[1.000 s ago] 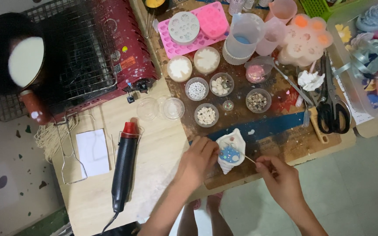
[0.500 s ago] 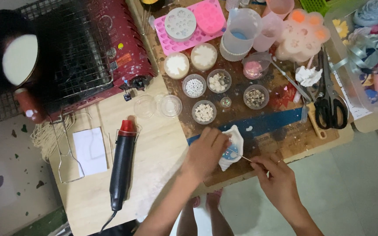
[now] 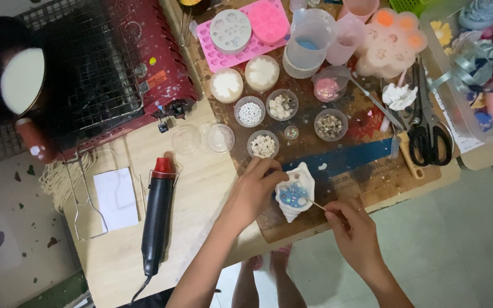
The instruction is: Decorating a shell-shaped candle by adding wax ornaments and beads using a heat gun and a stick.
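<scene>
The right hand [image 3: 356,234] is pinching a thin stick [image 3: 317,205] in closed fingers and poking its tip into the blue middle of the white shell dish [image 3: 295,195], while the left hand [image 3: 253,191] is gripping the dish's left side; a moment ago those fingers were lying over the dish, and now they are sitting back so the blue part is showing. The dish is resting on the bench [image 3: 201,199] close to its near edge, with small bowls [image 3: 263,145] crowding just behind and the heat gun [image 3: 156,217] well apart on the left.
</scene>
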